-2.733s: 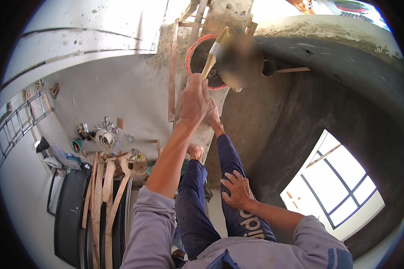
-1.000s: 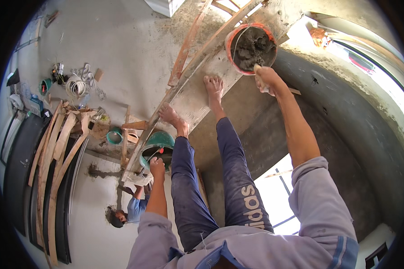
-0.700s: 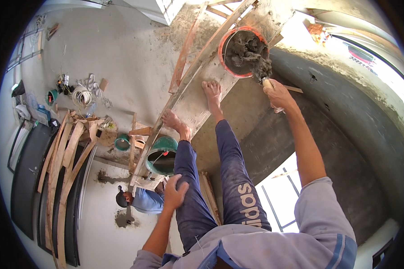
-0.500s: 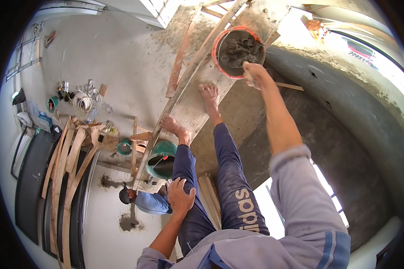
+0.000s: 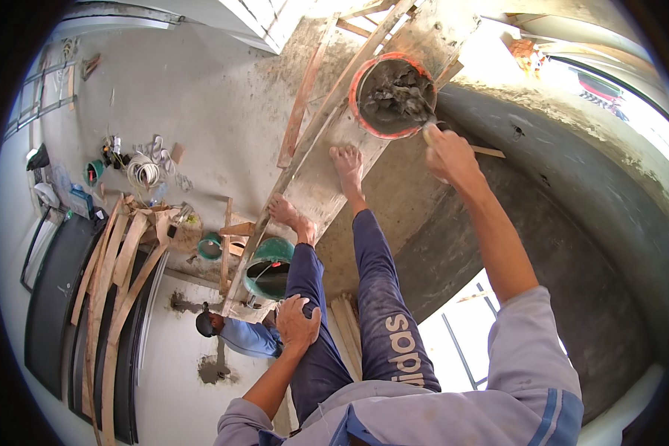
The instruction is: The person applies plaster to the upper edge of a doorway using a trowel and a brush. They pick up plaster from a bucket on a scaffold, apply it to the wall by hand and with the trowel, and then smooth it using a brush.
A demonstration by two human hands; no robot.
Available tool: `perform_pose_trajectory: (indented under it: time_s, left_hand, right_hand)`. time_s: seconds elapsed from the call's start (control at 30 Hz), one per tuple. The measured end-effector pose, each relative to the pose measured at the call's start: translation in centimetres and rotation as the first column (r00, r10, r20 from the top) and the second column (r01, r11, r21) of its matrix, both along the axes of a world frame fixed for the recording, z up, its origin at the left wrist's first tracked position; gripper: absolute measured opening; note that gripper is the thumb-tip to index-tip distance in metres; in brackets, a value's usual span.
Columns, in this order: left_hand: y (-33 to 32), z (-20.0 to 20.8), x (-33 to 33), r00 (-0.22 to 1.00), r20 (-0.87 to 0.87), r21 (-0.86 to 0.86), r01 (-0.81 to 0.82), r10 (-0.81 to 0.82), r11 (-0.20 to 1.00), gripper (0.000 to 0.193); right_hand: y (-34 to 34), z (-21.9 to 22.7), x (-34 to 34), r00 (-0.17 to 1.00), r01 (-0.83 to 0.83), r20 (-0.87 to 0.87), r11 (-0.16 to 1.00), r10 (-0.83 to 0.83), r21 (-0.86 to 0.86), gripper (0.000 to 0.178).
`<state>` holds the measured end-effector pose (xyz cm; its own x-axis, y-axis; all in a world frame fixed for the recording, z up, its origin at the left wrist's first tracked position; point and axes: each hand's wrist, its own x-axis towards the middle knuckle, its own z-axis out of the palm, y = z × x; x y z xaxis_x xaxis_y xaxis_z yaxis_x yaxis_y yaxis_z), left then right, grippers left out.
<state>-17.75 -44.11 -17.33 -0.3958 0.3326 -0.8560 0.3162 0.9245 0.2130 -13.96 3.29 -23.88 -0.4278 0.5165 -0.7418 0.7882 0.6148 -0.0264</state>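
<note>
At the upper end of a sloping wooden plank [image 5: 316, 177], a bucket [image 5: 354, 95] with an orange-red rim stands upright, filled with lumpy, wet grey mortar [image 5: 395, 89]. The right hand [image 5: 452, 157] is just beside its rim, on the side toward the dark rendered wall [image 5: 543, 253], with the fingers closed around the handle of a trowel [image 5: 429, 131]; the tool reaches to the mortar's edge, though blur and the hand hide most of the blade. The left hand [image 5: 297, 324] lies on the left leg near the knee, its fingers loosely spread over the navy trousers [image 5: 321, 357] and holding nothing. Both bare feet [image 5: 346, 167] are planted on the plank, between the mortar bucket and a green bucket [image 5: 273, 249], which sits at the lower end next to the left shin and has dark contents and something small and red at its mouth. Beyond that end, a co-worker in a blue shirt [image 5: 249, 337] and dark cap is partly hidden by the plank. Farther left, long timber boards [image 5: 130, 290] lean against black panels [image 5: 59, 297], and a coil of pale cable [image 5: 143, 171] lies on the grey floor [image 5: 201, 97] near a smaller green bucket [image 5: 94, 165].
</note>
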Motion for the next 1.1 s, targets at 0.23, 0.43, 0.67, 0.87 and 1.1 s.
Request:
perform_pose_trajectory:
  time_s: [0.23, 0.43, 0.67, 0.87, 1.1]
  left_hand:
    - [0.8, 0.3, 0.1, 1.000, 0.004, 0.003, 0.008, -0.008, 1.000, 0.035]
    - [0.1, -0.2, -1.0, 1.000, -0.015, 0.038, -0.010, 0.011, 0.999, 0.036]
    - [0.5, -0.5, -2.3, 0.997, 0.018, 0.062, 0.072, -0.074, 0.995, 0.036]
    - [1.2, -0.4, -3.2, 0.995, 0.011, 0.050, 0.099, -0.100, 0.994, 0.036]
    - [0.2, -0.3, -3.4, 0.992, 0.023, 0.023, 0.124, -0.125, 0.992, 0.037]
  right_hand:
    - [2.9, -11.9, -2.5, 0.996, 0.008, 0.095, 0.994, 0.002, -0.110, 0.017]
    - [-1.6, -3.1, 3.6, 0.996, 0.074, -0.064, 0.994, -0.069, 0.077, 0.033]
    - [-6.6, -9.9, 8.5, 0.853, 0.445, -0.371, 0.883, -0.367, 0.151, 0.038]
    - [-7.6, -10.9, 6.9, 0.758, 0.606, -0.367, 0.790, -0.540, 0.089, 0.036]
    - [-8.4, -7.0, 4.4, 0.505, 0.674, -0.742, 0.738, -0.442, 0.019, 0.041]
